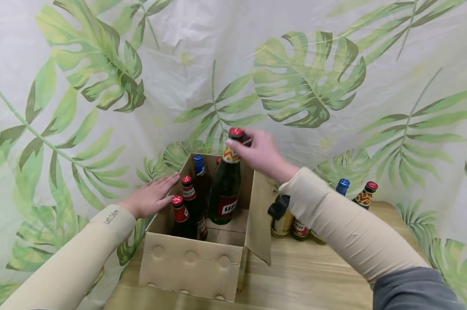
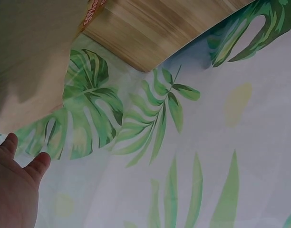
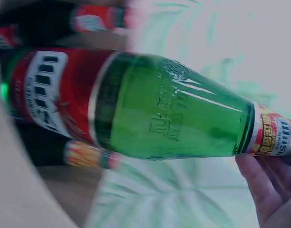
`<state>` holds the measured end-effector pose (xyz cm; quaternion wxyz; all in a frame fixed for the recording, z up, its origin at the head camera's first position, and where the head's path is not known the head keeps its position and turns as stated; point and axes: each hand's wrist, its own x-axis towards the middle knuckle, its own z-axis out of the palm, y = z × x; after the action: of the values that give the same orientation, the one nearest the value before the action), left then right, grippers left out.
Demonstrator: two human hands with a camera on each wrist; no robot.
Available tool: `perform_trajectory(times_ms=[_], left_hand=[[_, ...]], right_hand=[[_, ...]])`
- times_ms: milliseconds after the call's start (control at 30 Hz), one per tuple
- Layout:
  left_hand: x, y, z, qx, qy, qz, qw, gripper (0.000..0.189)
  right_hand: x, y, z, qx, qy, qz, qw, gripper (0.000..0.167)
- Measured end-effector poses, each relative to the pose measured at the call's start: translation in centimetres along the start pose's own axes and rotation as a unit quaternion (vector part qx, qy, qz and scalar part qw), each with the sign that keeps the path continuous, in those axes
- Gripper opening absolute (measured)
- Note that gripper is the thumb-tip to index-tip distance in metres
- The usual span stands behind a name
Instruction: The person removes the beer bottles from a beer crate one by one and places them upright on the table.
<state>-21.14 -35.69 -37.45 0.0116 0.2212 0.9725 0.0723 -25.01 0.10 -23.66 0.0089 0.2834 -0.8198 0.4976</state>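
In the head view my right hand point(image 1: 265, 156) grips the neck of a green beer bottle point(image 1: 224, 185) just below its red cap. The bottle is held upright, slightly tilted, its base within the opening of a cardboard box point(image 1: 190, 265). The right wrist view shows the bottle's red label point(image 3: 74, 95) and my fingers point(image 3: 259, 183) at the neck label. My left hand point(image 1: 149, 199) rests with extended fingers on the box's left edge. In the left wrist view that hand point(image 2: 14, 190) is partly cut off beside the box wall point(image 2: 31, 61).
Inside the box stand two red-capped bottles point(image 1: 180, 217) on the left and a blue-capped bottle point(image 1: 199, 165) behind; another red cap point(image 1: 218, 160) is partly hidden. Several bottles point(image 1: 300, 228) stand right of the box on the wooden table point(image 1: 295, 275), partly behind my arm. A box flap point(image 1: 261, 219) sticks out rightward.
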Motion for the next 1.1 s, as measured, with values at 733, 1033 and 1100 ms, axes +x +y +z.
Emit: perform_trajectory(times_ms=[733, 1033, 1100], left_hand=[[0.1, 0.0, 0.1, -0.019, 0.012, 0.019, 0.9996, 0.061], [0.2, 0.3, 0.2, -0.025, 0.018, 0.022, 0.9993, 0.061], [0.1, 0.3, 0.2, -0.026, 0.023, 0.024, 0.9991, 0.060]], right_hand=[[-7.1, 1.4, -11.9, -0.130, 0.107, 0.018, 0.9855, 0.039], [-12.8, 6.8, -13.3, -0.206, 0.090, 0.041, 0.9735, 0.036], [-13.6, 7.7, -13.6, -0.217, 0.096, 0.044, 0.9706, 0.033]])
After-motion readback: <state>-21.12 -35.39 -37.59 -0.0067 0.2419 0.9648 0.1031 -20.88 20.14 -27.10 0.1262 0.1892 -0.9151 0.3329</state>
